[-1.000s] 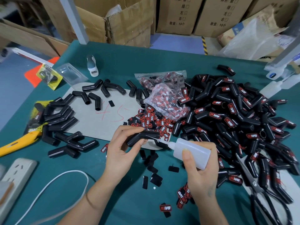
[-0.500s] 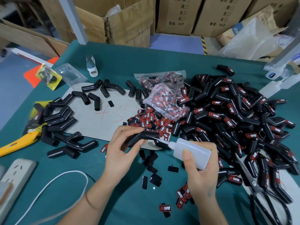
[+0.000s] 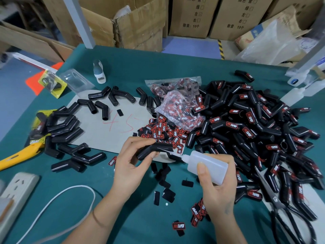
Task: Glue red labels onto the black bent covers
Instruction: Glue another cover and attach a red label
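Gripped one black bent cover [image 3: 154, 150] between thumb and curled fingers of left hand [image 3: 131, 162], just above the near edge of a grey card sheet [image 3: 105, 131] on the green table [image 3: 158, 67]. Held a white glue bottle [image 3: 207, 166] in right hand [image 3: 218, 187], fingers wrapped round it, nozzle tip touching the cover's right end. Lay just behind the hands: a heap of loose red labels [image 3: 163, 132] beside a clear bag of labels [image 3: 179, 111]. Piled to the right, a big heap of labelled covers [image 3: 246, 131]; grouped to the left, plain covers [image 3: 65, 127]. Rested at the right edge, black scissors [image 3: 281, 208].
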{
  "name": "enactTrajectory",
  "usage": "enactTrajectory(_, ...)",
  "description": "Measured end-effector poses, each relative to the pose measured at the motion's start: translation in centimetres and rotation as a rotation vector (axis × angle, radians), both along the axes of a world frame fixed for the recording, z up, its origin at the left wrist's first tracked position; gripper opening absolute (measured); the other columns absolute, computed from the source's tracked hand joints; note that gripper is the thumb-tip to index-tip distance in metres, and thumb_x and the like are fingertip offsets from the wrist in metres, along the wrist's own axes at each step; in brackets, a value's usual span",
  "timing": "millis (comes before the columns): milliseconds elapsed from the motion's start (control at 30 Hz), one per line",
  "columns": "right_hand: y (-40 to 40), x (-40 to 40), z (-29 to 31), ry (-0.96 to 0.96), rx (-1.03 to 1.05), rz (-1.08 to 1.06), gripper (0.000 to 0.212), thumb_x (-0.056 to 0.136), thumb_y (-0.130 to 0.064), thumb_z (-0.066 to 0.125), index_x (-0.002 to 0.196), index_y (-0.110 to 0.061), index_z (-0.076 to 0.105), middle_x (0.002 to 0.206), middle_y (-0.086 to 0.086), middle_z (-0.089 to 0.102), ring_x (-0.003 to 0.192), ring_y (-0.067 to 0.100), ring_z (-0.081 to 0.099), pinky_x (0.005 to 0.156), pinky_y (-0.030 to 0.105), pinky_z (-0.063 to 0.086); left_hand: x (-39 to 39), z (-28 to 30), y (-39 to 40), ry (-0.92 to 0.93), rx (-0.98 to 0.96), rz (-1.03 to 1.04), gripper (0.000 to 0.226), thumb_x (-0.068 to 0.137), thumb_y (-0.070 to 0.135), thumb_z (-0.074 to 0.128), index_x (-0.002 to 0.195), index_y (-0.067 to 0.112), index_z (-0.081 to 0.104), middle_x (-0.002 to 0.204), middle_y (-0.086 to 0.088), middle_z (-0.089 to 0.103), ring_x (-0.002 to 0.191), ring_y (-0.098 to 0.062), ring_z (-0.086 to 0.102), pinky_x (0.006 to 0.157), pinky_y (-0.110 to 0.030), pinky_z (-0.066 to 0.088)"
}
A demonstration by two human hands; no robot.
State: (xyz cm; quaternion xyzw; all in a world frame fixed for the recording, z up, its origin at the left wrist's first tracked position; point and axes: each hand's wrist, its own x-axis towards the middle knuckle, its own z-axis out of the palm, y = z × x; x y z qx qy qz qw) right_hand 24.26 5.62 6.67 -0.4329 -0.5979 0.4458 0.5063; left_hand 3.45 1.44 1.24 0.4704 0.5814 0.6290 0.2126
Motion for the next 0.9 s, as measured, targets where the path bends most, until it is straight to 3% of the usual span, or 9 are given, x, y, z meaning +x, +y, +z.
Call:
enactTrajectory(133, 0.08, 0.15, -0.27, 0.01, -0.024, -0.005, 0.018, 0.088, -0.043, 0.067, 0.102, -0.05, 0.059, 0.098, -0.011, 0.069, 0.071, 0.004, 0.064, 0.056, 0.019, 0.05, 0.02, 0.01, -0.12, -0.015, 0.004, -0.006, 0.024, 0.096, 0.034, 0.074, 0.121, 0.035, 0.074, 0.116, 0.001, 0.063, 0.101, -0.041, 0.069, 0.09, -0.068, 0.054)
enactTrajectory(467, 0.09, 0.15, -0.28, 0.003, -0.018, -0.002, 0.018, 0.088, -0.042, 0.067, 0.103, -0.05, 0.059, 0.1, -0.011, 0.068, 0.072, 0.007, 0.064, 0.056, 0.02, 0.05, 0.11, 0.24, 0.03, 0.046, 0.017, 0.009, 0.026, 0.096, 0.031, 0.074, 0.121, 0.037, 0.073, 0.116, 0.006, 0.063, 0.104, -0.031, 0.068, 0.088, -0.065, 0.056)
enactTrajectory(900, 0.07, 0.17, -0.33, -0.005, -0.009, -0.003, 0.017, 0.088, -0.044, 0.068, 0.103, -0.047, 0.059, 0.101, -0.012, 0.068, 0.073, 0.006, 0.064, 0.058, 0.019, 0.051, 0.07, 0.37, -0.02, 0.019, 0.014, 0.009, 0.023, 0.097, 0.041, 0.073, 0.12, 0.034, 0.074, 0.115, 0.004, 0.063, 0.101, -0.038, 0.068, 0.088, -0.069, 0.054)
